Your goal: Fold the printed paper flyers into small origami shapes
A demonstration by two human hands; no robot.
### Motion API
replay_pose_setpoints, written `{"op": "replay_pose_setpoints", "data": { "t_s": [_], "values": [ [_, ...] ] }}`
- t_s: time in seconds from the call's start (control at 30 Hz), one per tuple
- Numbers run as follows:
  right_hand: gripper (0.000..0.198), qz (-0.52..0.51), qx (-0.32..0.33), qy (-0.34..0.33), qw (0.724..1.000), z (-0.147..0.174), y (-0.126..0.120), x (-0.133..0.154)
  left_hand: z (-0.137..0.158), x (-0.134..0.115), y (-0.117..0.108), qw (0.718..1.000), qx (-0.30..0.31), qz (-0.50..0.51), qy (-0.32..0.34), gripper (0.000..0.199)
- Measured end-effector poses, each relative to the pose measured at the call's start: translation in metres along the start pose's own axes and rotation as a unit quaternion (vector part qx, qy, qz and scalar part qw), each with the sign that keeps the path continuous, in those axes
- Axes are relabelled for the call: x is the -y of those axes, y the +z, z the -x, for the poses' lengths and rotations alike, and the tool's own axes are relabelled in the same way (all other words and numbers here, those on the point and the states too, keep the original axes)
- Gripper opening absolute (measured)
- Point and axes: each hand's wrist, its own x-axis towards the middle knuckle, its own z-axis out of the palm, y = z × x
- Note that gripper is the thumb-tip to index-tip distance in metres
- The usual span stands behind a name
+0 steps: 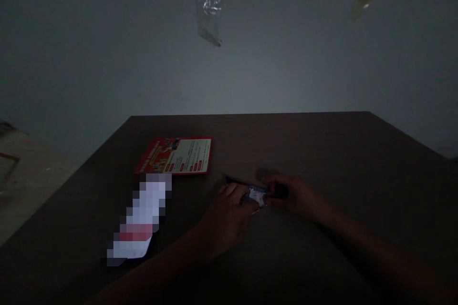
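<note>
Low over the dark table (322, 152), both of my hands meet at a small flat item with pale, printed-looking and dark blue parts (256, 195). It may be a packet or a small box; the dim light hides its kind. My left hand (229, 214) grips its left side, the fingers bent over it and covering much of it. From the right, my right hand (293, 198) pinches its other end with thumb and fingers. A black patch shows between those fingers, and I cannot tell whether it belongs to the same item.
A red and white printed card or booklet (191, 155) lies at the back left of the table. In front of it is a bright, pixelated, phone-like slab (143, 219), near my left forearm. A pale wall (250, 71) with clear and yellowish tape rises behind the table.
</note>
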Motion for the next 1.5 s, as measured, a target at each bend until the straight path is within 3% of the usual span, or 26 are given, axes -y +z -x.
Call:
{"op": "replay_pose_setpoints", "data": {
  "t_s": [0.17,0.33,0.67,0.77,0.97,1.17,1.5],
  "values": [
    [0.024,-0.047,0.050,0.001,0.998,0.002,-0.015,0.002,0.000,-0.001,-0.003,1.000,0.007,0.008,-0.008,0.031],
    [0.022,-0.045,0.057,0.003,0.997,0.006,-0.020,-0.001,0.000,-0.003,-0.007,1.000,0.008,0.023,-0.010,0.027],
    [0.004,0.024,0.004,-0.069,0.997,0.009,-0.012,0.003,0.001,-0.001,-0.001,0.999,-0.019,0.030,-0.024,0.032],
    [0.006,0.018,-0.010,-0.058,0.998,0.008,-0.009,0.002,0.002,0.000,0.000,0.998,-0.039,0.044,-0.020,0.036],
    [0.022,-0.135,-0.040,0.027,0.990,0.007,-0.010,-0.005,0.004,-0.001,-0.004,0.995,-0.090,0.037,0.011,0.042],
    [0.034,-0.264,-0.031,0.088,0.960,0.006,-0.011,-0.011,0.002,0.003,-0.004,0.990,-0.134,0.010,0.047,0.022],
    [0.023,-0.151,-0.004,0.004,0.989,0.010,-0.011,-0.003,0.000,0.005,-0.004,0.988,-0.145,0.014,0.044,0.018]
  ]
}}
